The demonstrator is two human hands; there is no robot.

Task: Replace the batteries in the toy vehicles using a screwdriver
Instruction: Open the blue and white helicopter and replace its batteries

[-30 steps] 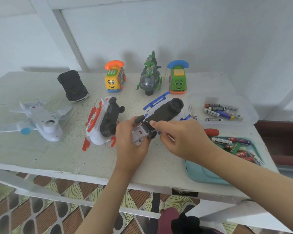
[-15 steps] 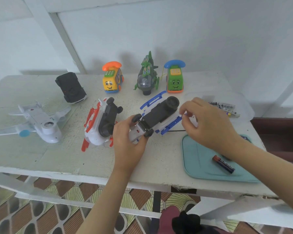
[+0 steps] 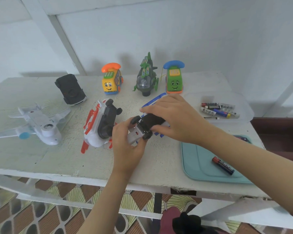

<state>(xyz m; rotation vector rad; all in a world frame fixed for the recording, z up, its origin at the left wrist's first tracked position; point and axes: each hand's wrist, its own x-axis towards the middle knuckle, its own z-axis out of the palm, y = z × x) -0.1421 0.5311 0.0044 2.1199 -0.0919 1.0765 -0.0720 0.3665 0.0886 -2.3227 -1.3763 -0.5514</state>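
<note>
A white and blue toy vehicle [image 3: 139, 130] lies upside down at the table's middle, black underside up. My left hand [image 3: 127, 142] grips its near end from below. My right hand [image 3: 174, 119] lies over the black underside with fingers curled on it, hiding the far end. A red and black battery [image 3: 223, 165] lies on the teal tray [image 3: 196, 166]. Several batteries [image 3: 218, 110] sit in a clear tray [image 3: 243, 105] at the back right. No screwdriver is in sight.
A white and red toy [image 3: 100, 125] lies upside down just left of my hands. Further left are a white plane [image 3: 39, 124] and a black car [image 3: 70, 89]. At the back stand a yellow phone car [image 3: 111, 80], a green helicopter [image 3: 145, 78] and a green phone car [image 3: 174, 78].
My right hand went out to the right past the trays and came back onto the toy's underside. A single battery now lies on the teal tray. My left hand stayed on the toy.
</note>
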